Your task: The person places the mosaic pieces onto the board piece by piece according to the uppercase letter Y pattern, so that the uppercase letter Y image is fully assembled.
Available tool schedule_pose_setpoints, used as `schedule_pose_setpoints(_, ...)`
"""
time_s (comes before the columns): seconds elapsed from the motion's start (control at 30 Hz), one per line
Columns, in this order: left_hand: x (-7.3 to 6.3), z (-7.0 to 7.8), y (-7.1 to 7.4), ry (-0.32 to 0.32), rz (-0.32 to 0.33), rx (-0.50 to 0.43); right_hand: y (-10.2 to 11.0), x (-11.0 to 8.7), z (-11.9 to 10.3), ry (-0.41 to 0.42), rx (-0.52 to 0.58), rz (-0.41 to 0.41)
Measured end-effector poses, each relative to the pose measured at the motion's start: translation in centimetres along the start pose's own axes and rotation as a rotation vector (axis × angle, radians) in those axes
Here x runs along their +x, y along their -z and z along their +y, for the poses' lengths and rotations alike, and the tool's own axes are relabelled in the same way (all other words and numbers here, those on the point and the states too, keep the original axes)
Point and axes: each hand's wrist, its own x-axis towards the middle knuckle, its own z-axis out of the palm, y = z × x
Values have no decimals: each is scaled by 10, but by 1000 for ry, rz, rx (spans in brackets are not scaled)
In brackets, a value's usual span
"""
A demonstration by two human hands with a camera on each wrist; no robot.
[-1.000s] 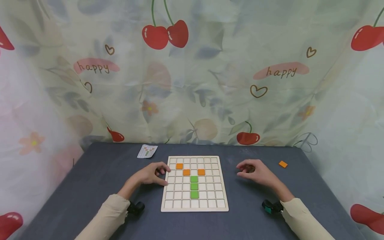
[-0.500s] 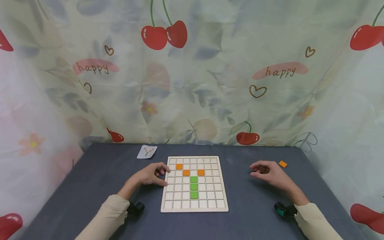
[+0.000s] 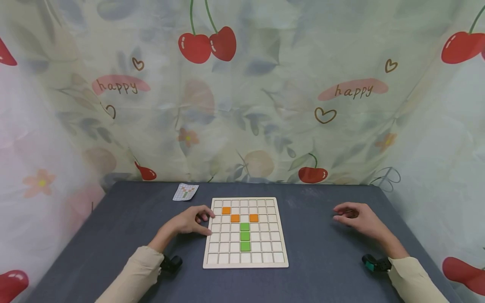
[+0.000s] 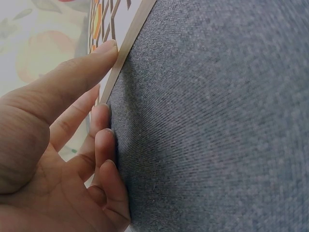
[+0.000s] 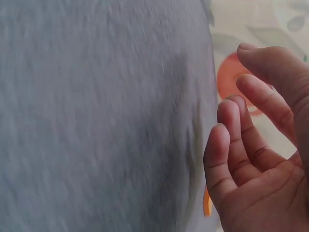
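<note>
A pale square grid board (image 3: 246, 261) lies on the table, holding several orange and green tiles; one green tile (image 3: 245, 236) sits in a column near the middle, and one orange tile (image 3: 226, 210) is at the upper left. My left hand (image 3: 190, 219) rests at the board's left edge, its thumb and index fingertips touching the rim. Over the table's right side is my right hand (image 3: 360, 216), fingers loosely bent with nothing between them. A loose orange tile (image 5: 207, 203) shows beside its fingers in the right wrist view; the hand hides that tile in the head view.
A small paper card (image 3: 185, 192) with a printed coloured grid pattern lies behind the board, to its left. Dark cloth covers the table (image 3: 310, 269). Printed curtains (image 3: 242, 105) hang behind and at both sides. A thin cord (image 3: 386, 179) is by the far right corner.
My right hand has moved steadily rightward, and now covers the loose orange tile in the head view. The left hand and the board have stayed in place.
</note>
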Motion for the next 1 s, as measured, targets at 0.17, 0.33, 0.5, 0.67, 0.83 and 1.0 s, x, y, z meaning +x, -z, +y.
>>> schedule_pose_setpoints(0.17,-1,-1,-1,-7,3,1,15,-4,9,-27,-33,17)
schedule_pose_setpoints(0.33,0,-1,0,-5,0,-2,29,-6,21,-50,-80,34)
schedule_pose_setpoints(0.5,1,-1,0,3,-2,-1,41,-8,28,-76,-117,47)
schedule_pose_setpoints(0.67,1,0,1,-3,-6,-2,48,-7,30,-97,-139,48)
schedule_pose_setpoints(0.83,1,-1,1,3,-5,-4,52,-6,31,-121,-159,31)
schedule_pose_setpoints(1.0,1,-3,1,1,-7,-7,55,-5,34,-148,-178,20)
